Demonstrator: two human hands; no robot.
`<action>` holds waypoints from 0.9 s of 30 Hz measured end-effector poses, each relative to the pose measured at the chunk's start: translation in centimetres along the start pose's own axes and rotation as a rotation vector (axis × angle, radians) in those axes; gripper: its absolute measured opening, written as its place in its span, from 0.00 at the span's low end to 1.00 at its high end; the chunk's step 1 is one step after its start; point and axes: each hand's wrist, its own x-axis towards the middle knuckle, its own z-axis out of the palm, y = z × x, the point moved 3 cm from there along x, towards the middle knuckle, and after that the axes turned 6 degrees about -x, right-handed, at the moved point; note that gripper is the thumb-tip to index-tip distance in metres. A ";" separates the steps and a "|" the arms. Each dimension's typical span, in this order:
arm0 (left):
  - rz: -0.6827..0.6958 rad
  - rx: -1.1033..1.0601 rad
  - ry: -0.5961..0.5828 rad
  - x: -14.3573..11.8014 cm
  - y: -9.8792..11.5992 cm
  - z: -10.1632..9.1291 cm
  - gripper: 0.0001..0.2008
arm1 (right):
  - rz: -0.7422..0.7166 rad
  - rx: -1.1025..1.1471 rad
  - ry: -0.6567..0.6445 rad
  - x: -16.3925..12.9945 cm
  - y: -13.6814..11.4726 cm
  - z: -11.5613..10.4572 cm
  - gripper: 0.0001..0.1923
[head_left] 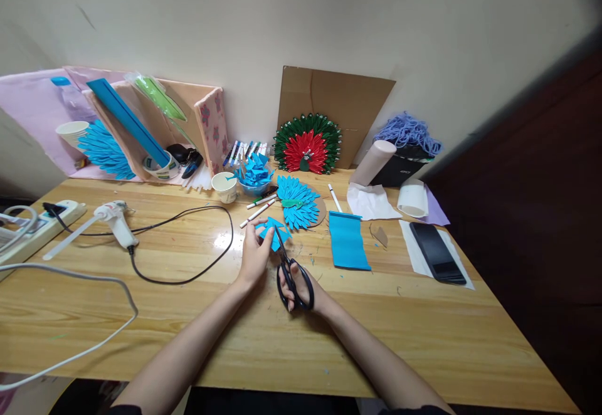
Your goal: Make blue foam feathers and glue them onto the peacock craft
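From here: left hand (256, 253) pinches blue paper (274, 244), front-left of the blue fan (303, 214). Right hand (301, 284) curls closed through black scissors (284, 256), overlapping that paper. Blue sheet (348, 242) sits right of the fan.

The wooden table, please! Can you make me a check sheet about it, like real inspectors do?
Surface: wooden table, with tiny scraps near the hands.
Job's things: black scissors, blades at the blue pieces; a blue sheet lies to the right.
Clutter: loose markers, a phone and a glue gun.
Hands: left hand holds the blue pieces; right hand grips the scissors' handles.
Cables: a black cord loops from the glue gun; a white cable curves across the left side.
Surroundings: pale wall; brown cardboard stands behind a red-and-green fan.
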 end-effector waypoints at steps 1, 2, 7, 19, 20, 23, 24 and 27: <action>-0.005 -0.003 -0.002 0.0 0.0 0.0 0.16 | -0.001 -0.012 0.017 0.1 0.2 0.0 0.38; -0.014 -0.006 -0.003 0.0 0.1 0.0 0.16 | -0.004 -0.026 0.033 0.1 0.3 -0.1 0.37; -0.044 0.002 0.004 0.0 0.3 -0.1 0.16 | -0.003 -0.038 0.016 -0.2 -0.2 0.0 0.38; -0.064 -0.115 -0.094 -0.3 0.2 0.5 0.15 | 0.008 0.055 -0.001 -0.5 -0.9 0.2 0.39; -0.064 -0.114 -0.095 -0.3 0.2 0.5 0.15 | 0.003 0.060 0.005 -0.5 -1.0 0.3 0.39; -0.073 -0.103 -0.089 -0.4 0.2 0.5 0.16 | 0.001 0.074 0.010 -0.5 -1.0 0.4 0.39; -0.077 -0.102 -0.088 -0.4 0.2 0.6 0.16 | 0.004 0.075 0.011 -0.5 -1.0 0.5 0.38; -0.078 -0.110 -0.094 -0.4 0.1 0.6 0.16 | 0.013 0.072 0.026 -0.3 -0.6 0.6 0.39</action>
